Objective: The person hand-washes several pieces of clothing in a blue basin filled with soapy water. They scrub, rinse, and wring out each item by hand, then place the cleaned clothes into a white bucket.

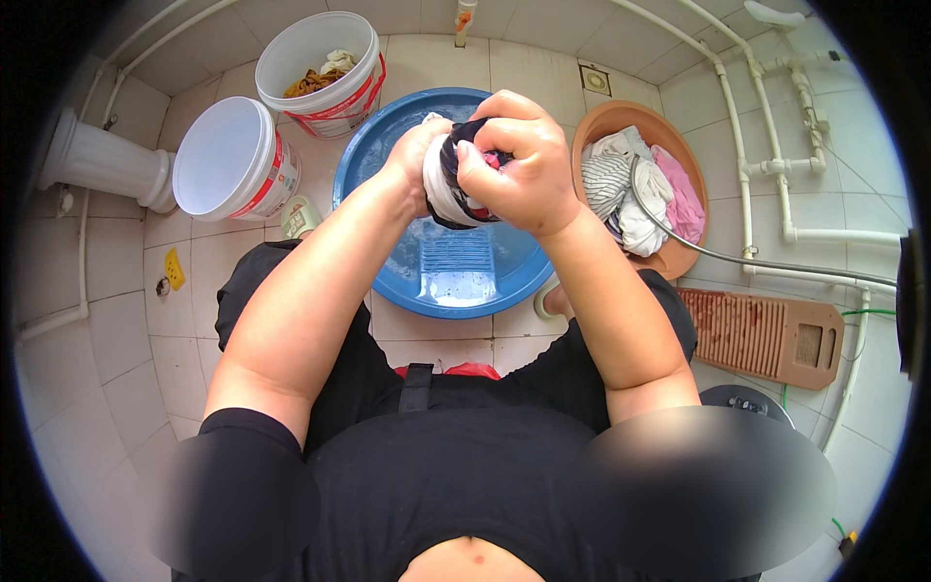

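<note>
Held cloth (446, 194), watery basin (531, 276), tub (676, 260) of clothes (640, 231)

In the grip, the cloth (441, 199) is too bunched to tell its kind, and the left hand (412, 163) has most of its fingers hidden behind it. Beneath the grip, cloth and hands block part of the tub (524, 281). Left of it, a trouser leg (254, 281) hides most of a slipper (299, 215). Nearer the body, the lap (504, 398) covers most of a red thing (473, 370); blur swallows both sleeves (254, 436) in part. Far right of the grip, the picture's rim cuts off a dark thing (910, 301).
</note>
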### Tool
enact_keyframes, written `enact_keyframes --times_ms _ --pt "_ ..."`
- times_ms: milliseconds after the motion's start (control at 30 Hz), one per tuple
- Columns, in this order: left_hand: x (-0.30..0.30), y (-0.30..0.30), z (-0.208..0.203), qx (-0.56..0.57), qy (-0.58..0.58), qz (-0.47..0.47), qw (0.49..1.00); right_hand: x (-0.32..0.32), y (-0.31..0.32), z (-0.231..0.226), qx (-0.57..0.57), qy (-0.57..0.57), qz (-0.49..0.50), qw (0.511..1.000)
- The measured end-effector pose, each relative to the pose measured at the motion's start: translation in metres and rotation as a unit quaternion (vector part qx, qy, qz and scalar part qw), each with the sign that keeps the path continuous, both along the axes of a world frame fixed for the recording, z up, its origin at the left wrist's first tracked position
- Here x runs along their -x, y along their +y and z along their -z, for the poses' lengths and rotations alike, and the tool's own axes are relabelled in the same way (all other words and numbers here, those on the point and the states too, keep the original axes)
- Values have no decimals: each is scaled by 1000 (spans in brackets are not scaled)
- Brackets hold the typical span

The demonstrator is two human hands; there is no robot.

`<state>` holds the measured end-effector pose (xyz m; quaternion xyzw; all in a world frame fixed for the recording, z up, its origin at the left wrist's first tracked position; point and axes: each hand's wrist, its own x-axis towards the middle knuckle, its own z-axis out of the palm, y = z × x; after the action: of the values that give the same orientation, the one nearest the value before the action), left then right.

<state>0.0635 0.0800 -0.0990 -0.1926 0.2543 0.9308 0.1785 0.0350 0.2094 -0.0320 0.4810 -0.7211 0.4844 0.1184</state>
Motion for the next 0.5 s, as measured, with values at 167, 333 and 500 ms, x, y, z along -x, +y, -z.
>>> enact_keyframes --times_ms 167,333,500 --pt "1 -4 6 115 -87 -123 982 15 -5 29 22 -125 88 988" --pt "6 -20 -16 208 -59 -252 943 47 3 72 145 -740 73 652" --pt "2 -41 -50 148 -60 -273 949 72 35 120 23 -750 175 638"
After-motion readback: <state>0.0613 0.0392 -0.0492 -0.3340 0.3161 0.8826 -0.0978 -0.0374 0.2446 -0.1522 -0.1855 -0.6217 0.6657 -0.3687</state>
